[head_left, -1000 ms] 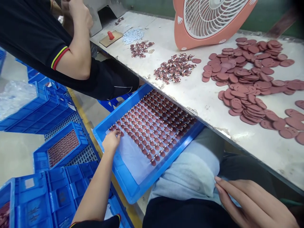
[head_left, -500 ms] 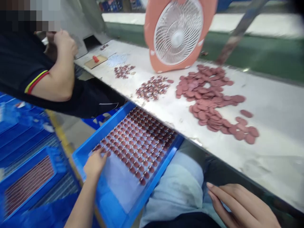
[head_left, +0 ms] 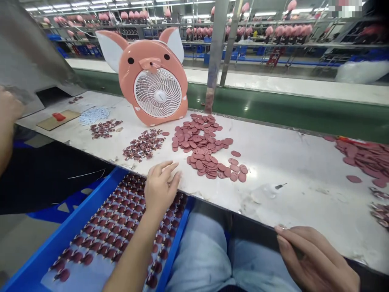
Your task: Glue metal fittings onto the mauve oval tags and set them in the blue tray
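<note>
My left hand [head_left: 161, 188] is over the table's front edge, its bent fingers apart and nothing visible in them. It is nearest a pile of small brown and white pieces [head_left: 144, 145] and a heap of flat oval dark-pink discs [head_left: 206, 160]. Below it, a blue tray [head_left: 79, 209] holds rows of dark-red discs with small fittings [head_left: 106, 227] on a pale sheet. At the lower right, my right hand [head_left: 319, 255] has thumb and fingertips pinched together. Something tiny may show at those tips, too small to make out.
A pig-shaped fan [head_left: 153, 81] stands at the back of the white table [head_left: 291, 162]. Further left lie pale blue bits [head_left: 94, 115] and a brown board [head_left: 59, 120]. More discs [head_left: 361, 158] are heaped right. A co-worker's arm [head_left: 7, 121] enters at left.
My left hand has left the tray's inner rows and come up to the table edge. My view has swung up and to the right. The right hand stays pinched at the lower right.
</note>
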`<move>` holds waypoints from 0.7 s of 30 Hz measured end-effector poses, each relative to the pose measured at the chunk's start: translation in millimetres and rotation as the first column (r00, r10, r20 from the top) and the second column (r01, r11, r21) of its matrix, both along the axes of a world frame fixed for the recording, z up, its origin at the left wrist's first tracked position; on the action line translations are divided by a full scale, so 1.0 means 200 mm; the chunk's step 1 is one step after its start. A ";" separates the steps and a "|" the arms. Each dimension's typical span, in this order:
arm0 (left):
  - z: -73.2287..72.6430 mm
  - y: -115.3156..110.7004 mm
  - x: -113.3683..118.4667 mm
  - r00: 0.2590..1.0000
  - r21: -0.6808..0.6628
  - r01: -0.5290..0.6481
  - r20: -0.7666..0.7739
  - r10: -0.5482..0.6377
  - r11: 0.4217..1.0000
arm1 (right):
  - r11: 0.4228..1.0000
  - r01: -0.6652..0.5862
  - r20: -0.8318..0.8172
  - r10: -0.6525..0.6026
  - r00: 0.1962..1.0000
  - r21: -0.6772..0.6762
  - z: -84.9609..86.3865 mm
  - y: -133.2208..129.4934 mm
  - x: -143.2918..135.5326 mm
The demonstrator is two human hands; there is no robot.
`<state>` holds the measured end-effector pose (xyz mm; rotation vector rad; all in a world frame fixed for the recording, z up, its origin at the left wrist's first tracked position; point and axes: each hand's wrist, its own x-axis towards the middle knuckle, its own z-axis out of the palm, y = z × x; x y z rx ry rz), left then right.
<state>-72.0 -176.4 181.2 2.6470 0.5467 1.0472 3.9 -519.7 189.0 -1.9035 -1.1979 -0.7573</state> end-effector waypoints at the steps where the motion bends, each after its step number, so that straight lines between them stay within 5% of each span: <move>1: 0.01 -0.02 0.07 0.999 -0.010 0.019 -0.035 -0.019 1.000 | 1.000 0.010 -0.006 -0.010 1.000 -0.002 -0.01 -0.01 0.00; 4: 0.03 -0.05 0.22 0.990 -0.032 0.050 -0.129 -0.054 0.998 | 1.000 0.026 -0.015 -0.026 1.000 -0.007 -0.03 -0.03 -0.01; 8: 0.05 -0.02 0.26 0.983 -0.041 0.019 -0.182 -0.026 0.999 | 0.999 0.033 -0.016 -0.033 0.999 0.004 -0.03 -0.06 0.01; 12: 0.10 0.20 0.23 0.962 -0.036 -0.246 -0.128 0.240 0.969 | 0.999 0.031 -0.018 -0.032 0.999 -0.032 -0.02 -0.09 0.01; 15: 0.12 0.41 0.21 0.866 -0.054 -0.443 -0.283 0.412 0.895 | 0.999 0.014 -0.038 -0.016 0.999 -0.032 -0.02 -0.10 0.01; 21: 0.12 0.64 0.29 0.817 -0.017 -0.450 -0.412 0.404 0.893 | 0.999 -0.003 -0.002 0.003 1.000 -0.038 -0.03 -0.09 0.01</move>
